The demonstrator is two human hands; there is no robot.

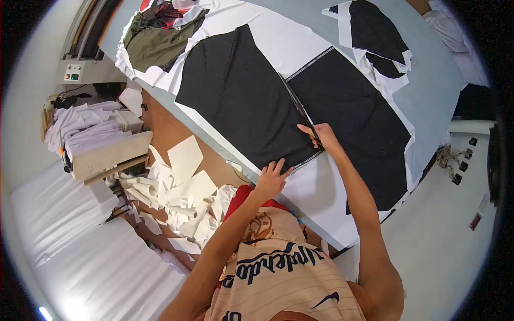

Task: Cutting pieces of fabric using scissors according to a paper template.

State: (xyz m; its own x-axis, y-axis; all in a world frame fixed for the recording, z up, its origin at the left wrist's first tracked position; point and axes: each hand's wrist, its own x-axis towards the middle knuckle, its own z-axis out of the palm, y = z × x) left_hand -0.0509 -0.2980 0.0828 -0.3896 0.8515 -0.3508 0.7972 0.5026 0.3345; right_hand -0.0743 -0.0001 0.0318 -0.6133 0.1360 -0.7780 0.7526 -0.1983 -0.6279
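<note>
Two large black fabric panels (230, 91) (364, 139) lie on white paper (284, 37) on the blue-grey table (428, 150). In my right hand (324, 136) is a pair of long scissors (300, 109), whose blades lie along the seam between the panels. My left hand (271, 179) rests on the lower edge of the left panel, fingers apart and holding nothing.
Olive and red fabrics (152, 45) lie at the upper left, smaller black pieces (375, 29) at the upper right. Paper scraps (187, 198) cover the floor at left, near piled white cloth (85, 123) and a white padded surface (64, 214).
</note>
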